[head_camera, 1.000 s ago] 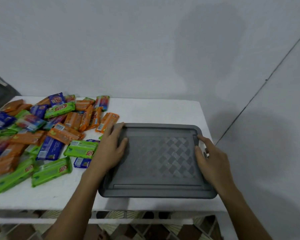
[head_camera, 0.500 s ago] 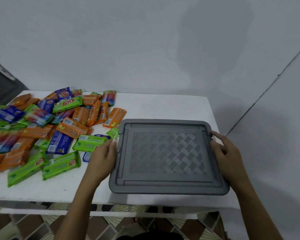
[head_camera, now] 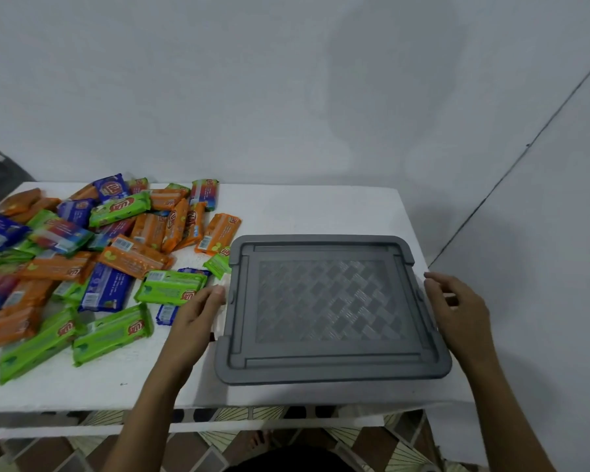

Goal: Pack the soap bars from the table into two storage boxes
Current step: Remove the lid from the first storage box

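Centrally in the head view, the lidded grey storage box (head_camera: 331,308) sits on the white table (head_camera: 304,209), with soap bars (head_camera: 133,257) heaped at its nine o'clock. The left hand (head_camera: 198,318) rests straight-fingered against the box's nine o'clock edge. The right hand (head_camera: 457,311), loose and holding nothing, is at its three o'clock edge.

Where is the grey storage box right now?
Head view: the lidded grey storage box sits at the right end of the white table, between the left hand and right hand, soap bars piled to its left.
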`<state>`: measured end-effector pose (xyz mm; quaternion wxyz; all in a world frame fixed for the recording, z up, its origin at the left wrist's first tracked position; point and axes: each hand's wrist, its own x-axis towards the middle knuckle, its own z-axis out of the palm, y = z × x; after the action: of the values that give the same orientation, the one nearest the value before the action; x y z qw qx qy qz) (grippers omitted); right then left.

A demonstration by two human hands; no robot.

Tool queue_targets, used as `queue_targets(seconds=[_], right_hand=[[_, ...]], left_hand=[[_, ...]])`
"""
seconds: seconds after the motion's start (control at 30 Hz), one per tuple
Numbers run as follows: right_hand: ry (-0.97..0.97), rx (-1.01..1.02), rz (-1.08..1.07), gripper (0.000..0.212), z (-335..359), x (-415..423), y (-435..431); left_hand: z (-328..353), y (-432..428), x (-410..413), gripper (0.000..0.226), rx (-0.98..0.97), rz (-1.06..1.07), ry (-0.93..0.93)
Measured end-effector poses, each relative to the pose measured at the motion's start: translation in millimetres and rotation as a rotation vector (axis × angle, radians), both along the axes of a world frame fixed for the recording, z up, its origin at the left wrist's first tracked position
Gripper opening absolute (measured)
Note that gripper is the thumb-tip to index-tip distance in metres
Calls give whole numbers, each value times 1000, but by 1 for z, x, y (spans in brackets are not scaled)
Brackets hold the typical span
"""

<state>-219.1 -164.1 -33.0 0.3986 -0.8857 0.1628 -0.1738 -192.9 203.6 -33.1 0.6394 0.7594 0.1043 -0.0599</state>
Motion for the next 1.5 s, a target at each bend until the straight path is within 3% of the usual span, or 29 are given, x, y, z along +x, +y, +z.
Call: queue_targets(seconds=[0.13, 0.23, 0.33, 0.47, 0.63, 0.77, 0.87, 1.07, 1.27, 1.37, 1.43, 1.5], right_hand=[[7, -112, 25, 21, 13, 0, 5], [106, -159, 92, 24, 23, 2, 9], [197, -175, 137, 25, 35, 6, 11], [260, -198, 176, 28, 43, 6, 13], [278, -23, 188, 30, 48, 4, 11], [185, 275, 165, 20, 67, 6, 4], [93, 375, 159, 22, 88, 14, 3], [-83, 573, 199, 26, 121, 35, 9], [-138, 935, 187, 47, 131, 57, 15], [-188, 929, 210, 35, 130, 73, 20], [-208, 773, 241, 23, 129, 84, 18], [-172, 612, 273, 36, 124, 98, 11]], left_hand=[[-1, 8, 1, 43, 261, 71, -178], [15, 9, 3, 38, 603, 78, -366], [33, 1, 2, 27, 756, -33, -307], [42, -13, 0, 32, 857, -71, -197], [48, -8, 2, 31, 658, -52, -136], [69, -10, 2, 20, 416, -18, -210], [90, -12, 7, 19, 288, -21, -274], [119, -16, 35, 46, 240, -29, -449], [123, -5, 62, 60, -136, 9, -336], [119, -7, 70, 56, -123, -43, -322], [113, -8, 79, 37, -60, -64, -374], [104, -6, 94, 20, -15, -72, -424]])
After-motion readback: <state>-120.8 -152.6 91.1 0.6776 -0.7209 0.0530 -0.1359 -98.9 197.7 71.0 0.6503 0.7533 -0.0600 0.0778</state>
